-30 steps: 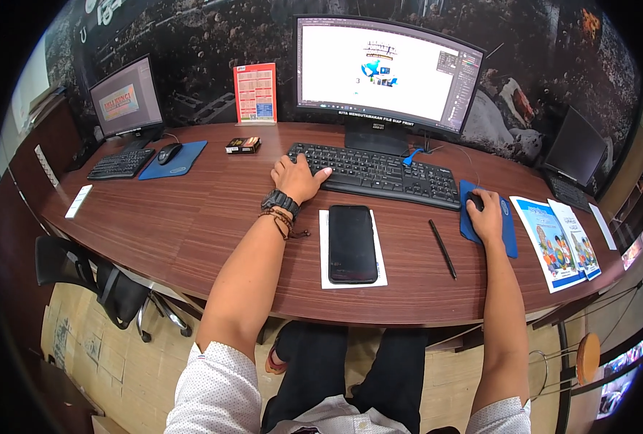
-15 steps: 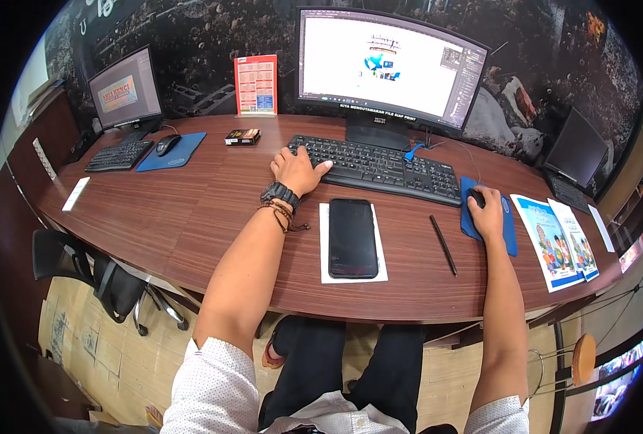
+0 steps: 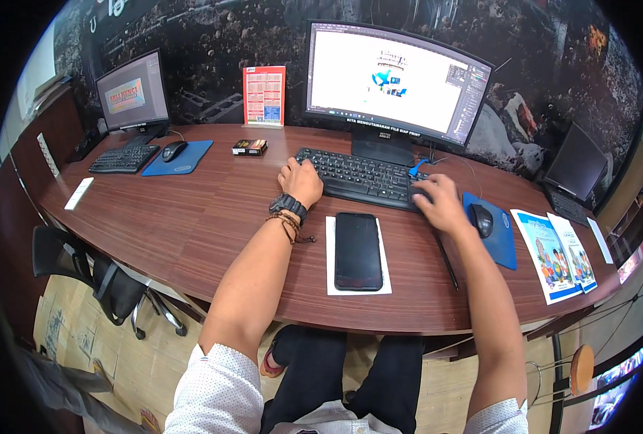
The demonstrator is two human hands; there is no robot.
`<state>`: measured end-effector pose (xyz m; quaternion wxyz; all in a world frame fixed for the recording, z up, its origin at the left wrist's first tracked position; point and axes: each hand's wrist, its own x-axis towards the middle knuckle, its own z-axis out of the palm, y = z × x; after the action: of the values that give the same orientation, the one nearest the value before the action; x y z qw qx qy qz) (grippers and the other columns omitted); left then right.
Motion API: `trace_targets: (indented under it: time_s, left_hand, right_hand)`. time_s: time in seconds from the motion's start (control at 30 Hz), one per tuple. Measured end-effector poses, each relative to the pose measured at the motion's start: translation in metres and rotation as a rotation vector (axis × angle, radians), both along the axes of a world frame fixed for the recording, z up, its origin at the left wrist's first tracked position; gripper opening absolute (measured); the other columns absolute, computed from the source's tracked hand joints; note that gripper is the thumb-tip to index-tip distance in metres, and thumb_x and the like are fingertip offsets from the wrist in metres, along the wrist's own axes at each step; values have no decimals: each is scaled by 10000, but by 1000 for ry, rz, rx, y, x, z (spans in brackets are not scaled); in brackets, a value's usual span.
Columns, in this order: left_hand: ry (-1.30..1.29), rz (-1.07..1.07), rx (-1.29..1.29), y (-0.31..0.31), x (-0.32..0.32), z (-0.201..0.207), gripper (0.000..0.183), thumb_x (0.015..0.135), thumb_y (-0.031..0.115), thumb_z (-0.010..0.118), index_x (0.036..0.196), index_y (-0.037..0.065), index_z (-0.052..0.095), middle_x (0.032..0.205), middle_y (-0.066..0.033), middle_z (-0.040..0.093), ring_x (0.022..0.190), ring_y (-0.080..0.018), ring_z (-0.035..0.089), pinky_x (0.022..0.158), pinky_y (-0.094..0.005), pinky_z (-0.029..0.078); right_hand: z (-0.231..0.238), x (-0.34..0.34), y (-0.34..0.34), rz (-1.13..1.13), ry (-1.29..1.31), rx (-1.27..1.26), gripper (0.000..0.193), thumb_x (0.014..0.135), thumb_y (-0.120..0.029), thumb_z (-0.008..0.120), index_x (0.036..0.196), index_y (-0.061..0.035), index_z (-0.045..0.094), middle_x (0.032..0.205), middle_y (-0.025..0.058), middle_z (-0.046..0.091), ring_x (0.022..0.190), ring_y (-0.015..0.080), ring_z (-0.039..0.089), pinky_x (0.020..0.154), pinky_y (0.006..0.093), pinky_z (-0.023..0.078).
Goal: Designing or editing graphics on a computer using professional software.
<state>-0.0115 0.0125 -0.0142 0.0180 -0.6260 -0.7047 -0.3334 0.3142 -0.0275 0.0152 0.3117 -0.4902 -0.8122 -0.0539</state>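
Observation:
My left hand [image 3: 302, 183] rests at the left end of a black keyboard [image 3: 365, 176], fingers bent over its keys and holding nothing. Over the keyboard's right part is my right hand [image 3: 441, 205], fingers apart and empty. A black mouse [image 3: 482, 220] lies untouched on a blue mouse pad [image 3: 504, 253], right of that hand. Behind the keyboard stands a wide monitor [image 3: 397, 76] showing a design on a white page. Between my forearms a black phone [image 3: 358, 253] lies on a white sheet [image 3: 331, 260]. A thin black pen [image 3: 449, 264] sits beside my right forearm, its upper end partly hidden.
The brown desk [image 3: 213, 217] also carries a small dark box [image 3: 250, 148], a red-edged stand card [image 3: 265, 96] and colourful leaflets [image 3: 549, 253]. Farther left are another monitor [image 3: 133, 90], keyboard and mouse. A black chair [image 3: 111, 282] stands at the left; someone's legs [image 3: 75, 394] show at lower left.
My right hand has left the mouse and moved left onto the keyboard's right part. My left hand stays at the keyboard, its thumb drawn in. A person's legs have appeared at lower left.

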Motion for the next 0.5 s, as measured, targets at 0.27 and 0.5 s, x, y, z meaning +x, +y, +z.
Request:
trace_targets:
  time_s: [0.27,0.5]
  left_hand:
    - [-20,-24,5,-6,9,4,471,818,41,573,1274,139,639,1273,-242,511,1214,-458,452,1064,-563,326]
    - [20,-187,65,-4,9,6,480,794,-50,561,1136,239,736,1395,-210,447,1342,-428,339,1125,-629,189]
  right_hand:
    - [-14,-81,31,-32,-62,-127,326,937,-372,569,1169,-185,700,1327,179,489,1325,353,362,1104,540,258]
    - [-11,-92,35,-45,-92,-72,307,944,-349,557,1117,-153,718,1324,182,501,1331,362,358,1104,547,252]
